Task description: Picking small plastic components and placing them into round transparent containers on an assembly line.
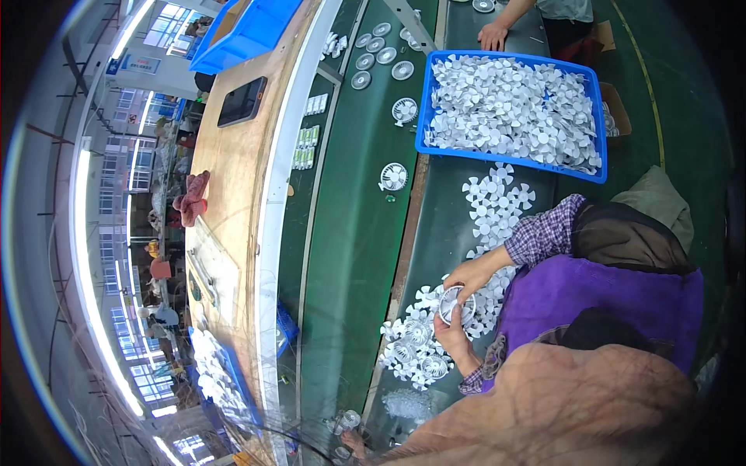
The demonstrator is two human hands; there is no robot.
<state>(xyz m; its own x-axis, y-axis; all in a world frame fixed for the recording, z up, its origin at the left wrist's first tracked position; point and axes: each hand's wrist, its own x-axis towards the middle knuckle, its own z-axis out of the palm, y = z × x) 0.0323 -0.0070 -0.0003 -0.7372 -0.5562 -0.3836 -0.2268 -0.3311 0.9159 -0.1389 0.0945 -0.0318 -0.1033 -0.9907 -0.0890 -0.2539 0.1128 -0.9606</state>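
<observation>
Both my hands hold a round white fan guard (457,305) above a pile of small white parts. My right hand (475,273), the upper one in the picture, pinches its rim with thumb and fingers. My left hand (454,338) grips the same guard from below, its thumb up against it. White fan blades (489,206) lie spread on the bench around and beyond my hands. Several more ribbed fan guards (417,332) rest among the blades beside my left hand. What sits inside the held guard is too small to make out.
A blue crate (509,165) heaped with fan blades stands past my right hand. On the green conveyor belt (350,233) lie fan housings (394,176) and round discs (361,80). Small clear parts (408,404) lie near my left arm. A co-worker's hand (493,35) rests beyond the crate.
</observation>
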